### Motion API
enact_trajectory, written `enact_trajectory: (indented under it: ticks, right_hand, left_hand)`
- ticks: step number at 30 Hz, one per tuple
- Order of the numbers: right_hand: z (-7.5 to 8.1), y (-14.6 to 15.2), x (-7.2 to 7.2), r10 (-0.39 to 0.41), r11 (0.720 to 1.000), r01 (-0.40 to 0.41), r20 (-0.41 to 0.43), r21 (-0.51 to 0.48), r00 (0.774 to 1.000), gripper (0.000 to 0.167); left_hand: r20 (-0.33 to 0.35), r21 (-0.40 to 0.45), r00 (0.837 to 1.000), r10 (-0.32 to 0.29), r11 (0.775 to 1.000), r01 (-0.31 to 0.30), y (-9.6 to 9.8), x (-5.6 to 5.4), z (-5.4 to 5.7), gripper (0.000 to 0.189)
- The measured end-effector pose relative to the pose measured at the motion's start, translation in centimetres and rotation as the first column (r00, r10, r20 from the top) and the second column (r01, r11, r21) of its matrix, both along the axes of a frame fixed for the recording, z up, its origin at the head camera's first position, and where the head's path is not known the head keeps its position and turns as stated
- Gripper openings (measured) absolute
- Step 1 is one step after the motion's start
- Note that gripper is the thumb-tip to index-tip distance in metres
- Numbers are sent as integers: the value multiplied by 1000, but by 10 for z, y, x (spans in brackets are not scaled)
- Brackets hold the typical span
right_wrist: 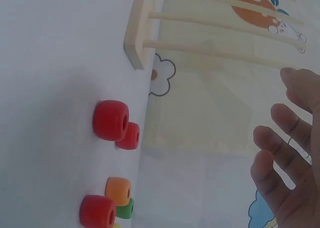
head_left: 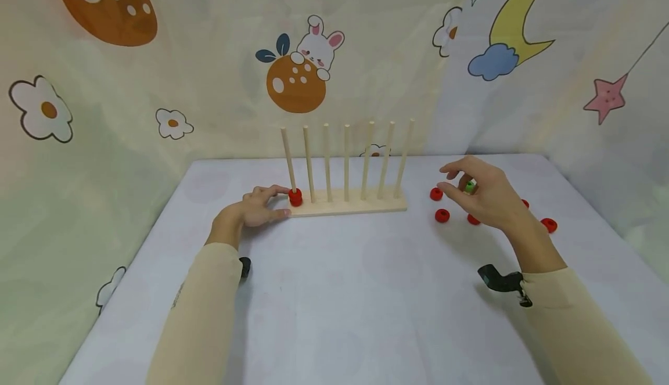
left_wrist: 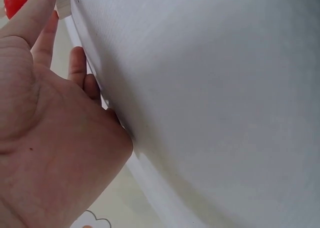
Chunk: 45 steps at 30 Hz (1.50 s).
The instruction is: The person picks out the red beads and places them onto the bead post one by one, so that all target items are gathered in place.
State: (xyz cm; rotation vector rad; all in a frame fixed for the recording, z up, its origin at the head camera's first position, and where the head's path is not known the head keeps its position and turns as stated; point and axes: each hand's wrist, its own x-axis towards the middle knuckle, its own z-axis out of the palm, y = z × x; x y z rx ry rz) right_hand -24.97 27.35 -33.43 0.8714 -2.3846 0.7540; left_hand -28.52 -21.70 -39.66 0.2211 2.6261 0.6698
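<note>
A wooden peg stand [head_left: 347, 206] with a row of upright pegs stands toward the back of the table. At its left end, a red bead [head_left: 295, 198] sits low on the leftmost peg. My left hand [head_left: 256, 206] holds that end between thumb and index finger, the thumb at the front edge and the index finger beside the bead. On the right, my right hand [head_left: 478, 190] hovers over loose beads with fingers spread and nothing in its grasp. Below it lie red beads [head_left: 442, 215] and a partly hidden green bead [head_left: 470, 187].
An orange bead [right_wrist: 118, 190] also lies in the right-hand group, seen in the right wrist view. Another red bead [head_left: 549, 225] is farther right. A patterned cloth backdrop [head_left: 219, 71] rises behind the white table [head_left: 334, 298].
</note>
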Motion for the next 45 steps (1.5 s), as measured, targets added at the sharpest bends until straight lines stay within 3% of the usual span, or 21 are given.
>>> enact_trajectory:
  ticks: [6, 12, 20, 27, 35, 40, 45]
  right_hand:
    - [2, 12, 3, -52, 997, 46, 103, 58, 993, 36]
    - [13, 30, 3, -156, 978, 115, 238, 175, 959, 40]
    - [4, 44, 2, -178, 966, 114, 279, 233, 944, 38]
    - [-2, 53, 7, -252, 954, 152, 422, 257, 871, 45]
    - [-14, 72, 18, -272, 945, 146, 454, 294, 849, 49]
    - [-20, 70, 18, -248, 951, 111, 499, 288, 830, 52]
    - [-24, 69, 19, -283, 941, 119, 541, 318, 792, 50]
  left_hand:
    - [5, 2, 1000, 10, 1000, -10, 0, -3, 3, 70]
    - [-2, 12, 1000, 18, 1000, -18, 3, -5, 1, 69]
    - [-18, 0, 1000, 19, 1000, -19, 0, -3, 4, 69]
    - [4, 1, 1000, 23, 1000, -23, -2, -1, 4, 68]
    - [-6, 26, 1000, -3, 1000, 3, 7, 2, -2, 66]
    - [-10, 9, 1000, 15, 1000, -15, 2, 3, -3, 69]
    - [5, 9, 999, 41, 999, -41, 0, -1, -3, 69]
